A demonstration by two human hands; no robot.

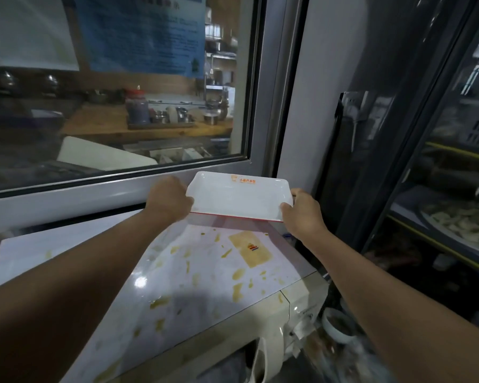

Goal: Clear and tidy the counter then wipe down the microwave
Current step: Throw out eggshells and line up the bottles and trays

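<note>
A white rectangular tray (239,196) with an orange logo and a red underside hangs above the far end of the microwave (205,275). My left hand (168,199) grips its left edge and my right hand (302,212) grips its right edge. The microwave's white top is smeared with yellowish-brown stains and bears a tan sticker patch (250,248). Its front edge and handle (268,352) show at the bottom.
A large window with a grey frame (116,186) stands right behind the microwave. A glass-door fridge (440,161) fills the right side, with a wall socket and plug (356,106) beside it. A small bowl (336,324) sits low, right of the microwave.
</note>
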